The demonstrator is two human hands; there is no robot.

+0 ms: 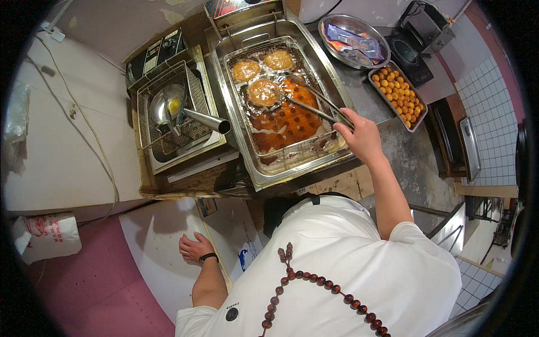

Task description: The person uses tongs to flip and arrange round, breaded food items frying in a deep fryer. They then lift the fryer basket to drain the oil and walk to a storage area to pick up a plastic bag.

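My right hand grips long metal tongs by the handle end, above the front right of a steel deep fryer. One tong arm ends at the edge of the nearest round fried patty; the other reaches farther back over the oil. Two more patties, at the back left and back right, float in a wire frying basket. Bubbles surround them in the brown oil. Low at my left side, my left hand holds nothing, fingers slightly apart, beside a white board.
Left of this fryer stands a second one with a wire basket, a round metal bowl and a tubular handle jutting rightward. At right are a steel bowl of packets, a tray of golden balls and a black cooktop.
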